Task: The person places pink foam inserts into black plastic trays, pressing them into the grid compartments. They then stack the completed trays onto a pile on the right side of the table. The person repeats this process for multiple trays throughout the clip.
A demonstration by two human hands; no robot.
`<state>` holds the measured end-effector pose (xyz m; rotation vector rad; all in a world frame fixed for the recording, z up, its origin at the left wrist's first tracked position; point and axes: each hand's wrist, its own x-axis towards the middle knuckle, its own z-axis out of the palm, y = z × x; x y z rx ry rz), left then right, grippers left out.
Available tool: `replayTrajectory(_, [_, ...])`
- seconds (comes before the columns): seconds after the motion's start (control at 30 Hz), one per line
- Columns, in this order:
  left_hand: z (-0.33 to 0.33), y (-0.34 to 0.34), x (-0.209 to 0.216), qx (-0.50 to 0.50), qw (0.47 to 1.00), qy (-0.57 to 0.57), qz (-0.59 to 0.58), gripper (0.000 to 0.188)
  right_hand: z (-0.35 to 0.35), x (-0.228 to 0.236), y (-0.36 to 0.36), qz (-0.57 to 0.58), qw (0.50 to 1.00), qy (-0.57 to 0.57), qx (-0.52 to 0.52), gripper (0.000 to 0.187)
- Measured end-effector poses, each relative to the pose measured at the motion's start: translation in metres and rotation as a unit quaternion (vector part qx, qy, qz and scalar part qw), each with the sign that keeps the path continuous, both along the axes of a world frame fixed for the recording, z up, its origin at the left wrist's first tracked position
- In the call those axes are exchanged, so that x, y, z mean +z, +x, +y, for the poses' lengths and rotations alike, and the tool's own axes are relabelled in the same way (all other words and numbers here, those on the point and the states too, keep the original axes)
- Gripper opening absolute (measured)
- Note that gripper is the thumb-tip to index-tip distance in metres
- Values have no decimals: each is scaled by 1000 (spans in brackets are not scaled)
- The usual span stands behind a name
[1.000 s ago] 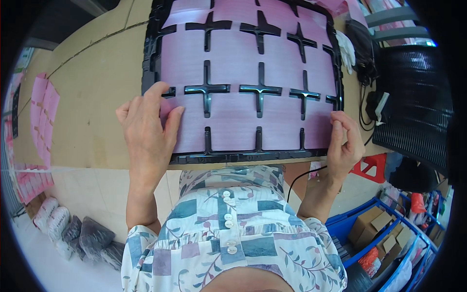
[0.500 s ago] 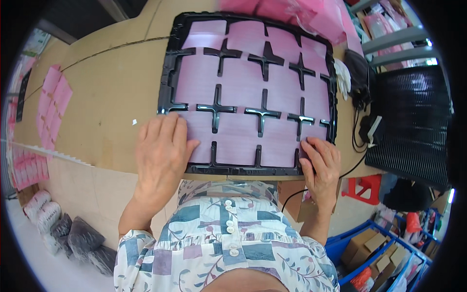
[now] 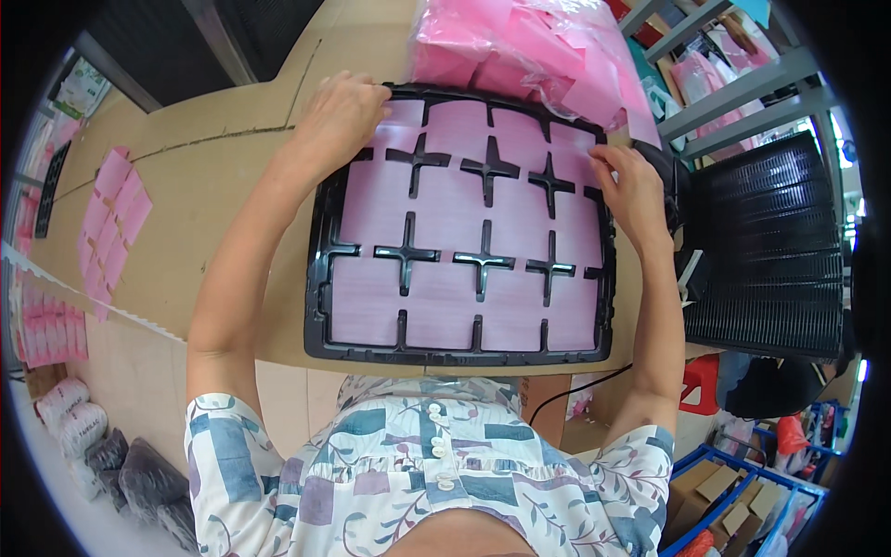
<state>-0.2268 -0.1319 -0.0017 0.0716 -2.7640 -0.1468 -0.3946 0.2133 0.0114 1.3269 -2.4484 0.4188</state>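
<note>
A black plastic tray (image 3: 320, 269) with cross-shaped dividers lies flat on the cardboard-covered table (image 3: 213, 186). Every compartment holds a pink sheet (image 3: 445, 297). My left hand (image 3: 339, 116) rests on the tray's far left corner, fingers curled over the rim. At the far right corner my right hand (image 3: 631, 190) presses on the rim, fingertips on a pink sheet. Neither hand lifts anything off the tray.
A clear bag of pink sheets (image 3: 529, 56) lies just beyond the tray. A stack of black trays (image 3: 770, 251) stands at the right. Loose pink sheets (image 3: 116, 218) lie at the table's left. Boxes sit in a blue crate (image 3: 715, 483) at the lower right.
Both hands moved from the tray's near edge to its far corners. The tray now sits lower in view, closer to my body, and the pink bag has come into sight.
</note>
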Motion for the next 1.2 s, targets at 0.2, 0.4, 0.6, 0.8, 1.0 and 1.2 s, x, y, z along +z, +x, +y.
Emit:
replayTrajectory(0.2, [-8, -9, -15, 15, 999, 5, 32, 24, -11, -6, -20, -20, 997, 28, -66, 24])
replayTrajectory(0.4, [-15, -15, -22, 6, 994, 109, -6, 12, -16, -13, -26, -68, 996, 12, -64, 20])
replayTrajectory(0.6, [-8, -8, -15, -13, 995, 100, 1, 8, -18, -17, -24, -15, 1000, -21, -7, 13])
replayTrajectory(0.8, [-11, -6, -9, -48, 992, 113, 1, 8, -15, -24, -26, 56, 997, -40, 45, 10])
replayTrajectory(1.0, [-18, -2, -3, -34, 955, 290, -57, 15, -16, -23, -21, -41, 997, -67, 3, 17])
replayTrajectory(1.2, [-21, -2, 4, -10, 948, 313, -61, 33, -18, -17, -19, -172, 977, -118, -50, 31])
